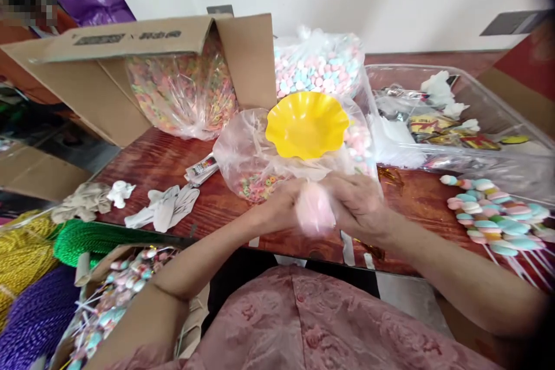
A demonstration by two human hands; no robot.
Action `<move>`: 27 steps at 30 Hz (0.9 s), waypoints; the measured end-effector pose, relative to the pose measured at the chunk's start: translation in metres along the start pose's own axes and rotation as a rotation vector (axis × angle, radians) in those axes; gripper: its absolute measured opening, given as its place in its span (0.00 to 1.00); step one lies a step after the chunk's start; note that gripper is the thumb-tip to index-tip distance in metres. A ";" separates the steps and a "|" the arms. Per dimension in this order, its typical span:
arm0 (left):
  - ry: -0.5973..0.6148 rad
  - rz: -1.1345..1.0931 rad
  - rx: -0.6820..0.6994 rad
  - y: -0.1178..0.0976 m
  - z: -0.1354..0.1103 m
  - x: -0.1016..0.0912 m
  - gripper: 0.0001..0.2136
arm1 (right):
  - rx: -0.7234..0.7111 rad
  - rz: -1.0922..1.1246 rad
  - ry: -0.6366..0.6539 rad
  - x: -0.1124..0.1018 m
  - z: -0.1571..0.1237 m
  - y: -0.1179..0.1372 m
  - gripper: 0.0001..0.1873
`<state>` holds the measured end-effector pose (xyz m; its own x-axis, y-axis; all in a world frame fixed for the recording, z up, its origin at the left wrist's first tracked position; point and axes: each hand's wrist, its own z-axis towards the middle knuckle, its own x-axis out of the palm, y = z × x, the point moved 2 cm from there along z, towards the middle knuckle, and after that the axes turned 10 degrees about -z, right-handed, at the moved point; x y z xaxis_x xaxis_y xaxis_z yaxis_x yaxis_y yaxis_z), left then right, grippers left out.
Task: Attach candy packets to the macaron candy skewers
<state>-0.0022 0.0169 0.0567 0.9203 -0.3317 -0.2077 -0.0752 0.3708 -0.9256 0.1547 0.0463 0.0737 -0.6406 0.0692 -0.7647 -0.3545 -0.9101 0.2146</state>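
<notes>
Nr ctr of frame, person's L hand (287, 198) & R hand (362, 203) both closed on blurred pink bit (315, 209); exact finger placement can't tell. Light, even pressure prob. best.

The person wears a dusty-pink, crinkled cloth shirt (264, 318) with raised, rose-like flowers (314, 336) in the same pink and a vertical front opening (298, 315) down the middle. Plain black legwear (347, 278) shows beyond it.
</notes>
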 end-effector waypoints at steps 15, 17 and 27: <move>-0.113 0.636 0.371 0.014 -0.044 -0.035 0.17 | 0.722 1.121 -0.080 0.044 0.005 0.017 0.08; -0.109 0.844 0.442 0.011 -0.056 -0.046 0.14 | 0.880 1.411 0.033 0.064 -0.002 0.029 0.12; 0.143 1.002 -0.200 -0.001 -0.164 -0.088 0.18 | 0.895 1.398 0.369 0.115 -0.041 0.071 0.13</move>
<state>-0.1458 -0.0968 0.0242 0.3469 -0.0549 -0.9363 -0.8570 0.3870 -0.3402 0.0832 -0.0274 -0.0238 -0.6386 -0.7348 0.2285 -0.0263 0.3176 0.9478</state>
